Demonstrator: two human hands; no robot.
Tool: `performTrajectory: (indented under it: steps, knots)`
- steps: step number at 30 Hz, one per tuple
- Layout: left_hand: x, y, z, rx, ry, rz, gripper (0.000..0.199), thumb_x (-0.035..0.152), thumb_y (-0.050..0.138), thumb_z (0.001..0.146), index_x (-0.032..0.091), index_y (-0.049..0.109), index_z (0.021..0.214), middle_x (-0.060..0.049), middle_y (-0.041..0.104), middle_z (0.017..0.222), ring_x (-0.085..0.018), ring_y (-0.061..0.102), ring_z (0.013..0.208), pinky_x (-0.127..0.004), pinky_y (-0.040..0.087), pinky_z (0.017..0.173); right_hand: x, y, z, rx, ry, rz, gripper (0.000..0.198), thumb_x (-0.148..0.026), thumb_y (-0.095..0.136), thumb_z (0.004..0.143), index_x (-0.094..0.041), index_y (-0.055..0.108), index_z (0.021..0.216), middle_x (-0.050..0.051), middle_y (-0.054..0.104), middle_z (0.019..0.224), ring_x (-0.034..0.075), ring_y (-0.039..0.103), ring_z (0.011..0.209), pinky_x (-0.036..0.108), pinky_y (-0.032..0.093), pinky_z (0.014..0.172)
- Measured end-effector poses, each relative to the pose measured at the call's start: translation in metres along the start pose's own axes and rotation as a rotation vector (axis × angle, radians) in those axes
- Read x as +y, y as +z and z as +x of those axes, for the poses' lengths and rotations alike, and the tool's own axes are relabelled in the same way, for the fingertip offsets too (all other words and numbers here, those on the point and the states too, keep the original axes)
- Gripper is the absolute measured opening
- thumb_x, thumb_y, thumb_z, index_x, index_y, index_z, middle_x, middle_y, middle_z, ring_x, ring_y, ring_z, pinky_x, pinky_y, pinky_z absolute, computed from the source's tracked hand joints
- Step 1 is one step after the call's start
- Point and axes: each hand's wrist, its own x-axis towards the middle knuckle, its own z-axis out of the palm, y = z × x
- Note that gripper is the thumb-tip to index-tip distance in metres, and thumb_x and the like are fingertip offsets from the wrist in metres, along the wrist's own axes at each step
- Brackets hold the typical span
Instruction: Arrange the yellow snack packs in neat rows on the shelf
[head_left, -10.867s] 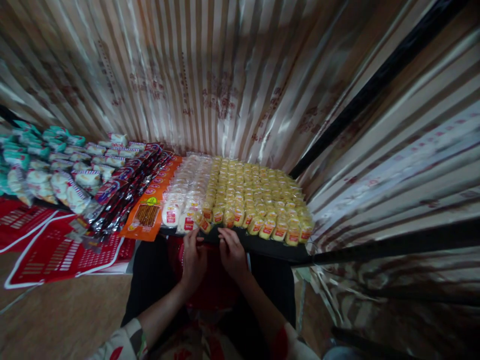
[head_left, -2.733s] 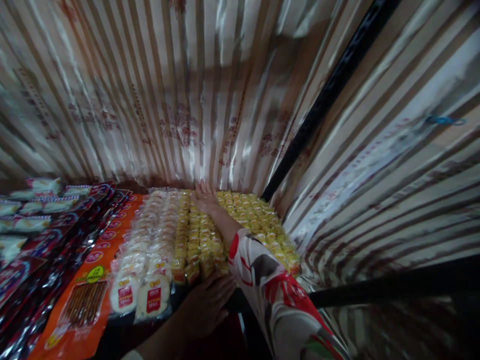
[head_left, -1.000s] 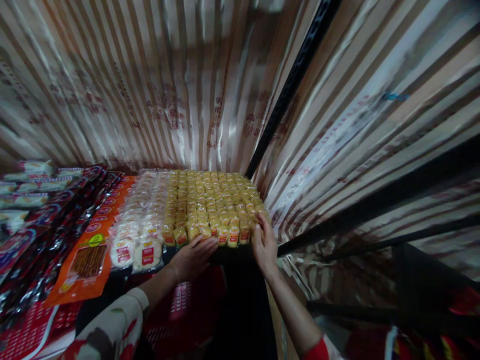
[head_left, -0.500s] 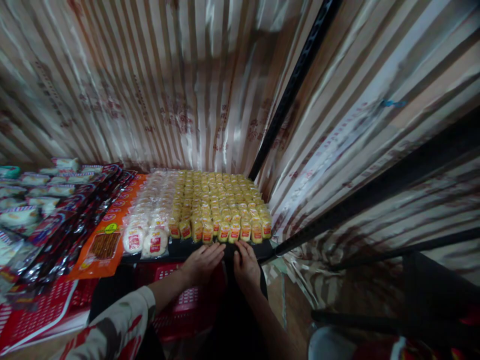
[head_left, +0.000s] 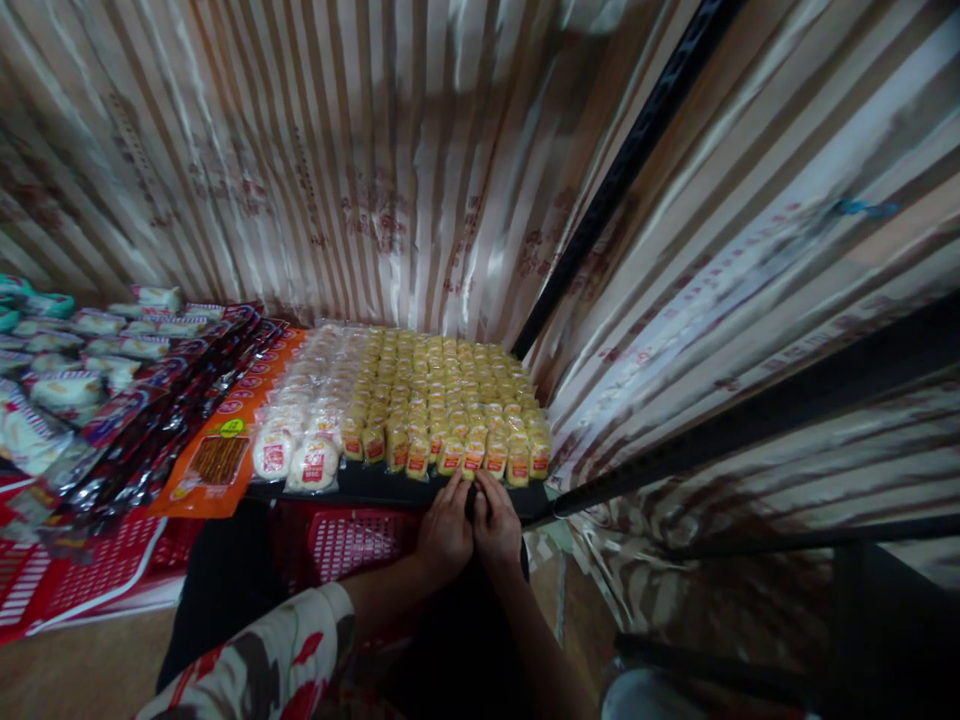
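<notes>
Small yellow snack cakes (head_left: 450,395) in clear wrappers with red labels stand in tight rows on a black shelf (head_left: 405,489). Both hands come together at the shelf's front edge. My left hand (head_left: 447,528) points forward, its fingers stretched out and its tips just below a front-row wrapped cake (head_left: 472,458). Close beside it, my right hand (head_left: 496,522) reaches to the same cake with extended, slightly bent fingers. Whether the fingertips touch the wrapper is hard to tell in the dim light. The thumbs are partly hidden between the hands.
Left of the cakes lie round white wrapped crackers (head_left: 313,463), an orange snack bag (head_left: 214,465), dark shiny packets (head_left: 161,410) and white packets (head_left: 67,388). Red baskets (head_left: 356,540) sit below. A black metal post (head_left: 622,170) and striped plastic sheeting (head_left: 360,150) enclose the shelf.
My left hand has moved right, close against my right hand, and its fingers now point forward. The view has shifted slightly; the cake rows look the same.
</notes>
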Motion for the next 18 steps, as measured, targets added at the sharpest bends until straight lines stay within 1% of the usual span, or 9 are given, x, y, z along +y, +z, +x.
performTrajectory:
  steps: [6, 11, 13, 15, 18]
  knots:
    - [0.002, 0.001, 0.008, -0.028, -0.019, -0.012, 0.057, 0.007, 0.034, 0.077, 0.005, 0.037, 0.134, -0.017, 0.037, 0.143, -0.023, 0.034, 0.133, -0.042, 0.037, 0.108, 0.001, -0.001, 0.004, 0.006, 0.013, 0.016, 0.042, -0.032, 0.031, 0.09, -0.015, 0.06, 0.115, 0.013, 0.062, 0.117, 0.021, 0.056, 0.112, 0.042, 0.045, 0.097]
    - [0.007, -0.005, 0.01, -0.031, -0.004, -0.031, 0.058, 0.007, 0.034, 0.078, 0.004, 0.035, 0.136, -0.016, 0.031, 0.146, -0.023, 0.031, 0.134, -0.04, 0.034, 0.11, 0.002, -0.003, 0.001, -0.009, -0.001, 0.032, 0.042, -0.032, 0.031, 0.091, -0.014, 0.06, 0.115, 0.015, 0.061, 0.119, 0.021, 0.053, 0.115, 0.042, 0.044, 0.098]
    - [0.009, -0.007, 0.01, -0.026, 0.028, -0.045, 0.058, 0.008, 0.034, 0.078, 0.005, 0.034, 0.136, -0.015, 0.029, 0.147, -0.023, 0.03, 0.135, -0.04, 0.034, 0.11, 0.002, -0.004, -0.003, 0.031, -0.012, 0.041, 0.041, -0.031, 0.031, 0.091, -0.014, 0.059, 0.116, 0.015, 0.059, 0.12, 0.021, 0.052, 0.117, 0.042, 0.043, 0.099]
    - [0.012, -0.01, 0.009, -0.027, 0.07, -0.06, 0.056, 0.01, 0.033, 0.08, 0.005, 0.034, 0.136, -0.016, 0.028, 0.147, -0.022, 0.028, 0.136, -0.039, 0.034, 0.11, 0.004, -0.005, -0.007, 0.096, -0.017, 0.041, 0.04, -0.03, 0.031, 0.092, -0.014, 0.057, 0.117, 0.015, 0.058, 0.121, 0.021, 0.05, 0.119, 0.043, 0.043, 0.099]
    - [0.017, -0.014, 0.009, -0.044, 0.086, -0.048, 0.052, 0.013, 0.034, 0.082, 0.003, 0.037, 0.134, -0.02, 0.031, 0.145, -0.023, 0.031, 0.134, -0.038, 0.035, 0.108, 0.009, -0.005, -0.01, 0.161, -0.025, 0.03, 0.038, -0.028, 0.033, 0.092, -0.014, 0.056, 0.117, 0.016, 0.056, 0.122, 0.022, 0.05, 0.118, 0.045, 0.043, 0.097]
